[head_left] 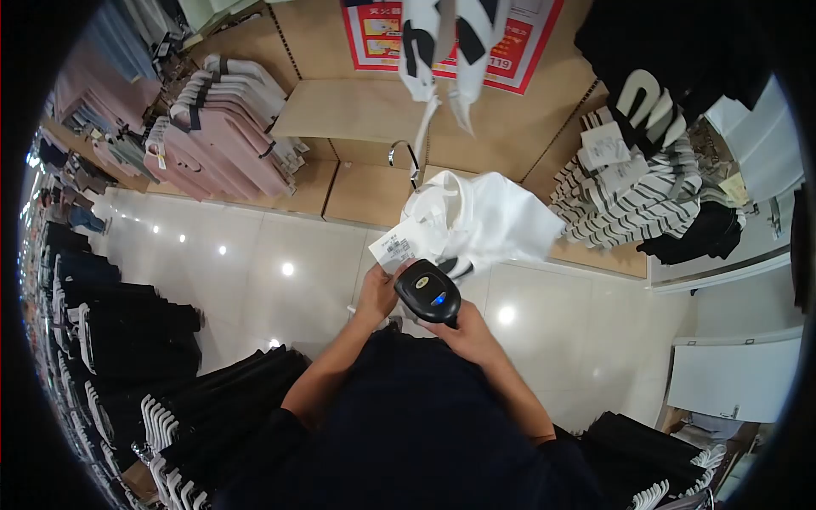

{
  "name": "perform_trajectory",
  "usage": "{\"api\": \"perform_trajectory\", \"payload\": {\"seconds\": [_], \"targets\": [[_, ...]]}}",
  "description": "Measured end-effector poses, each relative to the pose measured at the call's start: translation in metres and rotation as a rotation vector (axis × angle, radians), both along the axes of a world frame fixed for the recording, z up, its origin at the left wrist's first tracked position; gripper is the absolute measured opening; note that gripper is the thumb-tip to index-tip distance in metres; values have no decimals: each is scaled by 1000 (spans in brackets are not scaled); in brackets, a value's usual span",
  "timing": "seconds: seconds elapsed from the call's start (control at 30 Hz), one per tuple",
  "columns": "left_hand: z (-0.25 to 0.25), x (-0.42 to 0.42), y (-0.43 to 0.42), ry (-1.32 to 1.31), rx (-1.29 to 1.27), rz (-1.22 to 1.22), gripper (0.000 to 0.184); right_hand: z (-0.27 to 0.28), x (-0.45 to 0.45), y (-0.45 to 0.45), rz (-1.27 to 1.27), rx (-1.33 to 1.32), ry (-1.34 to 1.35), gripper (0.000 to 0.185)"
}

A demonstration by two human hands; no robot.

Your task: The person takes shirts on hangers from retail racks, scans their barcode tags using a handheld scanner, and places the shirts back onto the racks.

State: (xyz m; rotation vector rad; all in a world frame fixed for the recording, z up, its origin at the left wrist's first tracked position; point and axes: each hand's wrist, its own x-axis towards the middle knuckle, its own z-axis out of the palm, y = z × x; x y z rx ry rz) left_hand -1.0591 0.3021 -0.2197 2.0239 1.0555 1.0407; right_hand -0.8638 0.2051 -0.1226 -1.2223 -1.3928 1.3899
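My right hand (pixel 473 337) is wrapped round a black barcode scanner (pixel 427 293), whose top shows a yellow button and a lit blue light. Just left of it, my left hand (pixel 376 293) pinches the lower edge of a white price tag (pixel 396 244) with printed barcodes. The scanner hides part of the left fingers. Beyond both hands hangs a white garment (pixel 510 217) with a black pattern low down, its hanger hook (pixel 404 157) rising above the collar. The tag lies against the garment's left side.
Pink and white tops (pixel 212 140) hang at the back left, striped tops (pixel 633 191) at the right. Racks of black clothes (pixel 140 327) flank me on the left, more black clothes (pixel 637 455) on the right. A wooden shelf (pixel 340 109) and red poster (pixel 531 42) are ahead.
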Motion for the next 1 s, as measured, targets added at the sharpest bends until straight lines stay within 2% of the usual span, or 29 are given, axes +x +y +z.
{"api": "perform_trajectory", "payload": {"seconds": [0.07, 0.17, 0.2, 0.3, 0.37, 0.4, 0.43, 0.5, 0.57, 0.63, 0.7, 0.73, 0.77, 0.83, 0.87, 0.9, 0.97, 1.0], "targets": [[-3, -27, 17, 213, 386, -14, 23, -7, -35, 6, -78, -62, 47, 28], [25, -39, 21, -203, -470, 100, 26, -14, -64, 9, -123, -89, 62, 26], [18, -44, 24, -296, -507, 113, 30, -13, -69, 12, -121, -99, 22, 27], [29, -67, 33, -27, -312, 161, 29, 6, -81, 26, -70, -178, -21, 28], [5, -90, 39, 145, -124, 156, 29, -10, -79, 32, -129, -134, -94, 29], [28, -95, 38, 100, -178, 156, 34, 1, -83, 40, -232, -19, -9, 30], [42, -100, 40, 263, -129, 185, 40, 1, -75, 44, -276, 18, -39, 23], [56, -116, 43, 262, -120, 161, 47, 2, -50, 53, -285, 148, -155, 31], [52, -140, 53, 303, -152, 94, 42, -19, -18, 58, -328, 130, -181, 35], [69, -164, 60, 376, -157, 11, 39, -19, 9, 69, -479, 297, -179, 34], [102, -173, 62, 377, -211, -69, 42, 27, 39, 73, -388, 517, -694, 39], [116, -174, 64, 418, -251, -111, 42, 53, 45, 70, -374, 571, -763, 40], [130, -172, 69, 334, -260, -175, 42, 72, 49, 66, -356, 616, -832, 41], [151, -169, 77, 175, -293, -306, 44, 91, 62, 50, -194, 519, -867, 44], [167, -165, 82, 218, -314, -319, 44, 105, 62, 41, -82, 344, -831, 49], [167, -160, 90, 89, -325, -366, 42, 127, 55, 30, 54, 273, -726, 58], [162, -146, 109, -167, -358, -464, 40, 155, 43, 9, 122, 222, -520, 68], [163, -138, 120, -167, -309, -519, 39, 161, 40, 2, 86, 220, -542, 69]]}}
